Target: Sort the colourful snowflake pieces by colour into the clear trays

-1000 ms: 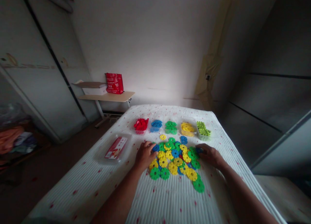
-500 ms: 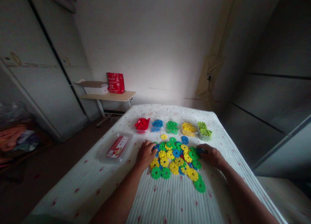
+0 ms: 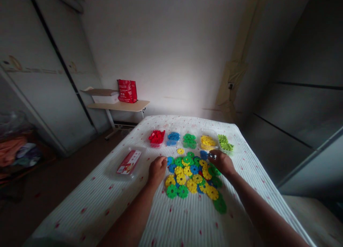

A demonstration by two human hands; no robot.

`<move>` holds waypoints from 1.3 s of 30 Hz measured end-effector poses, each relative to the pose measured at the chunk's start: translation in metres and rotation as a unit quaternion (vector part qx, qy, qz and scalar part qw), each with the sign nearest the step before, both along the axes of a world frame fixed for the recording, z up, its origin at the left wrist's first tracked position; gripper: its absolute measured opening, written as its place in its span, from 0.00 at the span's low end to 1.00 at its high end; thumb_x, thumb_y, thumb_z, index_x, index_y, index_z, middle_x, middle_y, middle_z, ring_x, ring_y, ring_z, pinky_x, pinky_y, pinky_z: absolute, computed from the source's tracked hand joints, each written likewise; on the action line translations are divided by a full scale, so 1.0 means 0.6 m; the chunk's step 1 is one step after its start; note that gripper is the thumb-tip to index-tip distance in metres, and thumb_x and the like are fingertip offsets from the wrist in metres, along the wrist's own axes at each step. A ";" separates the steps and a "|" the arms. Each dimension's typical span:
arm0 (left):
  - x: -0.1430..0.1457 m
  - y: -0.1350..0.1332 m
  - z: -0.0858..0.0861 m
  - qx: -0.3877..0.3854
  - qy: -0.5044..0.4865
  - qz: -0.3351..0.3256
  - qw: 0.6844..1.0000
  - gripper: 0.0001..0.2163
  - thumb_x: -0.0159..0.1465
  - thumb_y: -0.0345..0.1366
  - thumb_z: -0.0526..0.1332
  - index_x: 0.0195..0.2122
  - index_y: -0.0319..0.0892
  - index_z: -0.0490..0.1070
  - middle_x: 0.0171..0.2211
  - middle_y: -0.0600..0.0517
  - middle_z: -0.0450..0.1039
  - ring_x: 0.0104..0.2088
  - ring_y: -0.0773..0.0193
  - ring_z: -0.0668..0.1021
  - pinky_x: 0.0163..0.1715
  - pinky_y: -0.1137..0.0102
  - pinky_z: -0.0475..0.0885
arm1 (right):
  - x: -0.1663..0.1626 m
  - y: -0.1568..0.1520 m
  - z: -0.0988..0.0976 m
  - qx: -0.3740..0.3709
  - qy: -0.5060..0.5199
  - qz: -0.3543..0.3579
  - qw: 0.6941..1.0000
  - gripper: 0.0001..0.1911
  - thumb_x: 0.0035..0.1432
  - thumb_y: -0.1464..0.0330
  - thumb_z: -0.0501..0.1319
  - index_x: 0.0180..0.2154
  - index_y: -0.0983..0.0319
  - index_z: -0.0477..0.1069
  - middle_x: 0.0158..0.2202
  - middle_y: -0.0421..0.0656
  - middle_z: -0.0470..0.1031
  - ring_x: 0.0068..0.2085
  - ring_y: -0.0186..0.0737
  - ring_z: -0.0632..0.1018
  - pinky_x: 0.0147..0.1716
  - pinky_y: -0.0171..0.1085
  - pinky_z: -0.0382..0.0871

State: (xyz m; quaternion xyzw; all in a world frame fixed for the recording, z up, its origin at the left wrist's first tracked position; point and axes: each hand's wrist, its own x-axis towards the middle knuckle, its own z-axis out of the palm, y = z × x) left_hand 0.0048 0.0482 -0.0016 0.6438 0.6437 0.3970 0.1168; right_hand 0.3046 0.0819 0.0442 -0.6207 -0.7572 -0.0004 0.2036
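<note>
A loose pile of flower-shaped plastic discs in yellow (image 3: 180,178), green (image 3: 172,191) and blue (image 3: 194,169) lies between my hands. My left hand (image 3: 157,170) is closed at the pile's left edge, its fingertips pinching a light-blue disc (image 3: 169,161). Beyond the pile's far right side, my right hand (image 3: 222,162) pinches a dark blue disc (image 3: 212,156), partly hidden by the fingers. Right beside it lies another blue disc (image 3: 203,154). A single yellow disc (image 3: 180,151) sits apart at the far edge.
Clear tubs stand in a row behind the pile, holding red (image 3: 157,137), blue (image 3: 173,137), green (image 3: 189,139), yellow (image 3: 208,141) and lime pieces (image 3: 225,143). At left lies a clear lidded box (image 3: 131,163) with a label. A side table (image 3: 120,107) holds a red bag (image 3: 127,90).
My right hand has moved left and away from me with the blue disc, off the pile's right edge. My left hand has drawn slightly left, a light-blue disc now showing at its fingertips.
</note>
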 end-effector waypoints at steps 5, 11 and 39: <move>-0.001 -0.004 0.005 0.002 -0.007 0.012 1.000 0.15 0.62 0.39 0.47 0.31 0.41 0.72 0.26 0.52 0.74 0.28 0.66 0.73 0.30 0.74 0.64 | -0.059 0.019 0.009 -0.032 -0.085 -0.090 0.992 0.15 0.58 0.59 0.51 0.40 0.60 0.69 0.37 0.48 0.76 0.37 0.42 0.77 0.31 0.35 0.65; 0.000 -0.005 0.009 -0.003 -0.008 0.025 1.000 0.15 0.61 0.40 0.48 0.31 0.41 0.72 0.25 0.53 0.74 0.26 0.68 0.72 0.27 0.75 0.62 | -0.083 0.024 -0.004 -0.046 -0.108 -0.113 0.987 0.16 0.56 0.58 0.53 0.42 0.61 0.66 0.38 0.48 0.75 0.38 0.43 0.76 0.29 0.35 0.63; 0.011 -0.014 0.006 0.019 -0.167 -0.063 0.984 0.13 0.55 0.29 0.55 0.41 0.40 0.71 0.32 0.51 0.76 0.32 0.67 0.76 0.33 0.74 0.71 | -0.142 -0.070 0.023 0.023 -0.038 0.206 0.978 0.14 0.58 0.64 0.54 0.46 0.61 0.68 0.41 0.47 0.73 0.42 0.42 0.71 0.41 0.38 0.65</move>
